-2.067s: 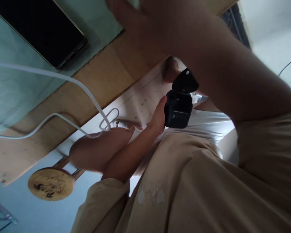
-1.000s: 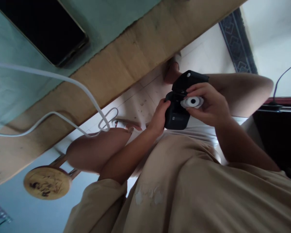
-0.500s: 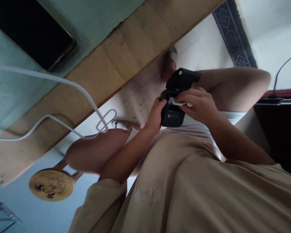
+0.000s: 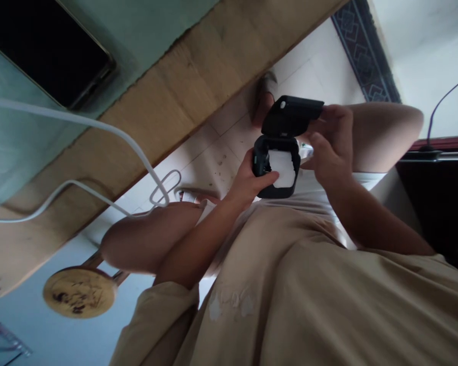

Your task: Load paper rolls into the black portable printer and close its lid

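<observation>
Clock positions are read from the black device at centre.

- One metal frame [image 4: 13,338], part shown, lower corner, at 8 o'clock.
- One phone [image 4: 48,48], dark-screened, flat on the table, at 10.
- One round stool [image 4: 80,292], yellow seat with dark pattern, at 8.
- White cable [image 4: 99,122], two runs and a loop, at 9; whether one length or two, cannot tell.
- One table [image 4: 175,91], green top, bare wooden border, from 9 to 12.
- Two feet: left foot [image 4: 191,195] between 8 and 9, right foot [image 4: 264,101] near 12.
- One left hand [image 4: 248,183], at 8, clasping the device's near side; its one visible thumb [image 4: 267,180] lies across the opening, over the insert.
- One black device [image 4: 277,192], standing open above the lap.
- One white insert [image 4: 284,165], paper-like, inside the device's single compartment.
- One lid [image 4: 290,114], raised, one white dot, at 1.
- One right hand [image 4: 334,147], between 2 and 3, fingers bent at the lid's outer end; tips partly hidden, so whether they pinch the lid, cannot tell.
- One patterned border strip [image 4: 366,53], between 1 and 2.
- One thin dark wire [image 4: 435,114], at 2.
</observation>
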Motion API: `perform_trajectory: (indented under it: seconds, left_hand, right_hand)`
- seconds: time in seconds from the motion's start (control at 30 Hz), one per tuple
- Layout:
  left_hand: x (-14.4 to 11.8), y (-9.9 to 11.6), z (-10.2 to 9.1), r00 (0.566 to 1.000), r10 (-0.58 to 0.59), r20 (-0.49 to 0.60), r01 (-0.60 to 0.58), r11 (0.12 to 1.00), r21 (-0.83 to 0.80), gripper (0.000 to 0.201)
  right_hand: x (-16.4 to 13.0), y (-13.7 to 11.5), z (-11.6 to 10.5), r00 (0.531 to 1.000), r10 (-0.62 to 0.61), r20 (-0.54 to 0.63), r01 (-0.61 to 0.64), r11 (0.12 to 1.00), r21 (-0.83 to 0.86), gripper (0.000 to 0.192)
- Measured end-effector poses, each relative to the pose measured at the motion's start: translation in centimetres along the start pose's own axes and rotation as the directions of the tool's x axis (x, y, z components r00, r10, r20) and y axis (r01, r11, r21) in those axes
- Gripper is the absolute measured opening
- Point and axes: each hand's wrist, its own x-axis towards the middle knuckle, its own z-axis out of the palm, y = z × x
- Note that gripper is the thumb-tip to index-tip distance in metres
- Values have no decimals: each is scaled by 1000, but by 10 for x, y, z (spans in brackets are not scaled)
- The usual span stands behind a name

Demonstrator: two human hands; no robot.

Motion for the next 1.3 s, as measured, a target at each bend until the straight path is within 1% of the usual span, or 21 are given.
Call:
perform_trajectory:
  seconds: [0.07, 0.1, 0.13, 0.2, 0.27, 0.33, 0.43, 0.5, 0.57, 0.6, 0.7, 0.8, 0.9, 1.0, 1.07, 1.13, 1.2, 1.27, 1.3]
  left_hand:
    - [0, 1, 0, 1000, -3, 6, 3, 1000, 1, 62]
    - [-1, 1, 0, 1000, -8, 12, 8, 1000, 3, 62]
    - [0, 0, -1, 1000, -13, 19, 13, 1000, 6, 62]
    - [0, 0, -1, 999, -16, 30, 16, 1000, 6, 62]
    - [0, -1, -1, 999, -16, 35, 16, 1000, 4, 62]
    - [0, -1, 0, 999, -13, 45, 14, 1000, -14, 64]
    - [-1, 1, 0, 998, 4, 61, -1, 999, -53, 60]
    - [-1, 1, 0, 998, 7, 57, -2, 997, -78, 44]
    - [-1, 1, 0, 999, 0, 50, 7, 992, -126, 26]
    - [-1, 0, 0, 999, -3, 45, 11, 987, -162, 21]
    - [1, -2, -1, 1000, -17, 25, 23, 971, -238, 17]
    - [3, -2, 0, 1000, -16, 8, 17, 972, -234, 17]
    - [5, -1, 2, 1000, 3, -25, -9, 973, -229, 19]
    - [8, 0, 2, 998, 16, -55, -28, 971, -236, 18]
    - [9, 1, 2, 997, 13, -74, -30, 972, -234, 18]
    - [10, 1, 2, 996, 1, -92, -22, 973, -228, 19]
    - [10, 3, 3, 994, -27, -107, -1, 968, -253, 19]
    - [10, 6, 4, 991, -71, -117, 33, 953, -301, 22]
    - [10, 6, 4, 989, -96, -116, 54, 945, -322, 25]
  right_hand:
    - [6, 10, -2, 993, 117, 10, -116, 976, 183, 47]
    - [9, 14, -3, 988, 152, 3, -148, 956, 254, 50]
    - [11, 17, -4, 985, 175, 8, -170, 942, 288, 51]
    - [12, 19, -7, 980, 190, 53, -197, 942, 271, 48]
    - [10, 16, -7, 967, 206, 152, -238, 942, 235, 47]
    - [6, 11, -6, 946, 201, 255, -251, 950, 185, 54]
    - [2, 3, -4, 927, 157, 340, -205, 973, 109, 68]
    - [1, 2, -4, 922, 106, 372, -132, 990, 47, 75]
    - [1, 2, -4, 917, 47, 397, -49, 999, -4, 76]
    - [1, 2, -3, 915, 25, 403, -19, 1000, -18, 76]
    - [1, 4, 0, 915, 3, 403, 10, 1000, -28, 76]
    - [-1, 7, 3, 928, -2, 373, 7, 1000, -11, 71]
    - [-2, 9, 2, 943, -47, 328, 35, 999, 41, 64]
    - [-2, 9, -2, 928, -92, 362, 78, 995, 55, 68]
    - [-1, 5, -6, 907, -111, 405, 116, 993, 13, 75]
    - [-1, -1, -10, 899, -134, 417, 165, 986, -39, 77]
    - [-1, -9, -12, 918, -160, 364, 209, 973, -97, 73]
    - [-1, -19, -12, 950, -180, 256, 232, 954, -191, 64]
    - [-1, -24, -11, 964, -184, 192, 228, 944, -239, 56]
